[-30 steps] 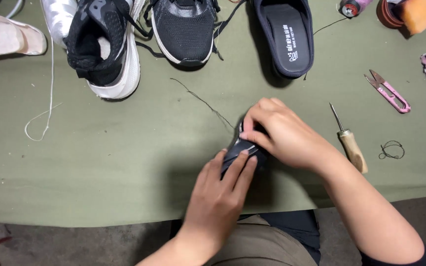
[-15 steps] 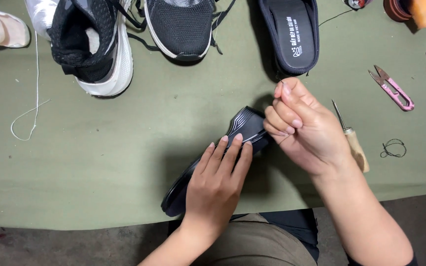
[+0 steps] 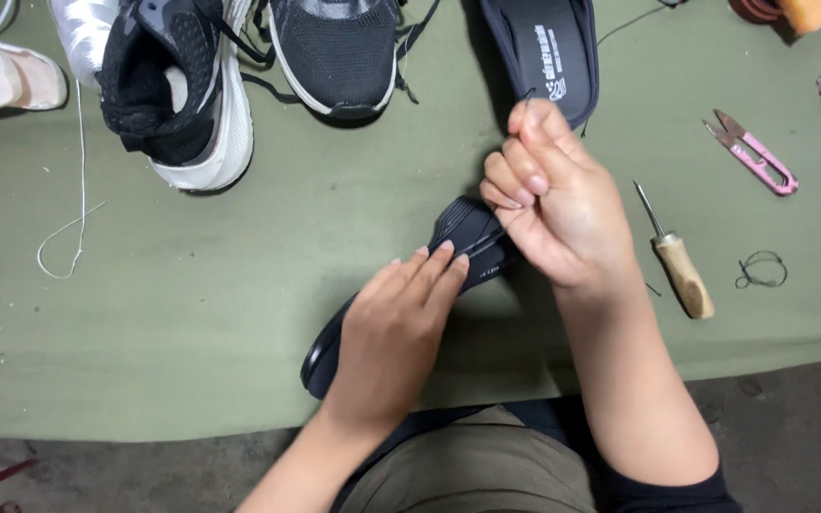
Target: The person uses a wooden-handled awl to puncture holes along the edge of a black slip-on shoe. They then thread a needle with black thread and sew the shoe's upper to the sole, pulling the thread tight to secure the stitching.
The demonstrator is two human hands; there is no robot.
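Note:
A black shoe point(image 3: 463, 233) lies sole-up on the green table cover point(image 3: 239, 313), toe pointing away from me. My left hand point(image 3: 396, 332) presses flat on its middle, fingers together. My right hand point(image 3: 548, 195) is raised just above the toe, fingers pinched on a thin dark thread point(image 3: 488, 239) that runs down to the sole. Whether a needle is in those fingers is hidden.
A black-and-white sneaker point(image 3: 178, 90) and a black mesh sneaker point(image 3: 334, 47) stand at the back, beside a dark insole point(image 3: 544, 47). A wooden-handled awl point(image 3: 677, 261), pink thread snips point(image 3: 753, 157) and a small thread loop point(image 3: 760, 269) lie right. White string point(image 3: 73, 223) lies left.
My right hand has lifted from the shoe's toe and pulled up and away, drawing the thread taut. My left hand has slid down onto the shoe's middle, uncovering the toe.

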